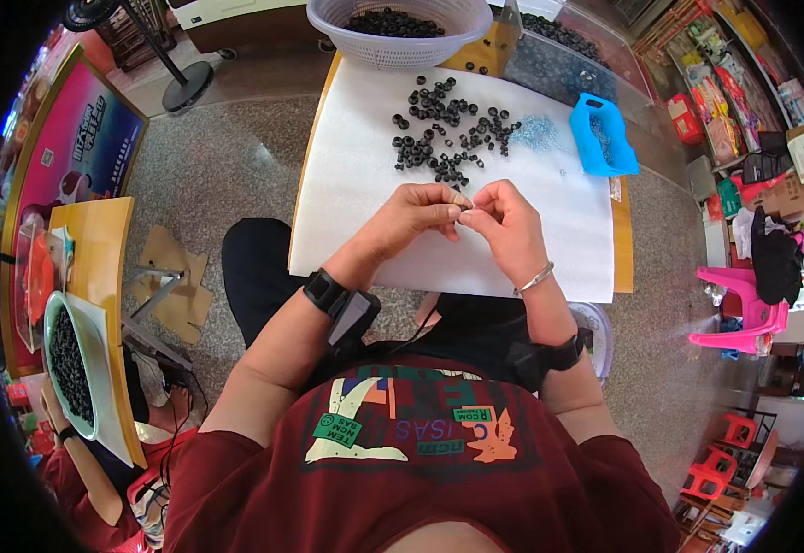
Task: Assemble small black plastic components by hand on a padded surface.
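Note:
My left hand [417, 217] and my right hand [510, 230] meet over the near part of a white-covered table [549, 258]. Thumb and forefinger of each are pinched together, fingertips touching or nearly so. What they hold is too small and covered to make out. Just beyond them lies a loose spread of small black ring-like parts [443, 111], some round and some narrower. To its right sits a pile of tiny, clear bluish pieces [536, 133]. A bright blue plastic scoop-like tray [627, 164] with more small pieces inside stands at the table's right edge.
At the table's far side are a pale lattice basket [402, 53] and a clear bin [558, 83], both with many black parts. On the left, a person's arm [93, 475] is beside a bowl of black parts [49, 323]. A pink stool [743, 309] stands right.

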